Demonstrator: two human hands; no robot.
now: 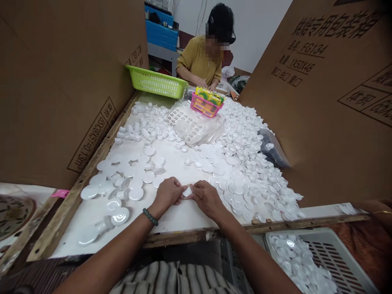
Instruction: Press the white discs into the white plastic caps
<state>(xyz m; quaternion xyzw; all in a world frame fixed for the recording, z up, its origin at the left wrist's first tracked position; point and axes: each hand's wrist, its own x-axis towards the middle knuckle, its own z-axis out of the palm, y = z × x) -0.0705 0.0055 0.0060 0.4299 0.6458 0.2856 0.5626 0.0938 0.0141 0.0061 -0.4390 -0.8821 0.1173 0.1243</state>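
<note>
Near the table's front edge, my left hand point(171, 192) and my right hand point(203, 196) meet, both closed on one small white plastic disc point(187, 191). Fingers and thumbs pinch it from either side and cover its edges. To the left of my hands lies a loose group of white round plastic pieces point(136, 193), some flat, some with a raised part. On the right a dense spread of similar white pieces point(241, 192) reaches close to my right hand. All of them rest on the white tabletop point(171, 222).
Tall cardboard walls point(61, 81) point(321, 134) stand on both sides. Farther back are a clear plastic bag point(196, 126), a pink basket point(203, 107) of yellow packs and a green basket point(156, 83). A person point(200, 61) works opposite. A grey crate point(330, 253) with white pieces sits lower right.
</note>
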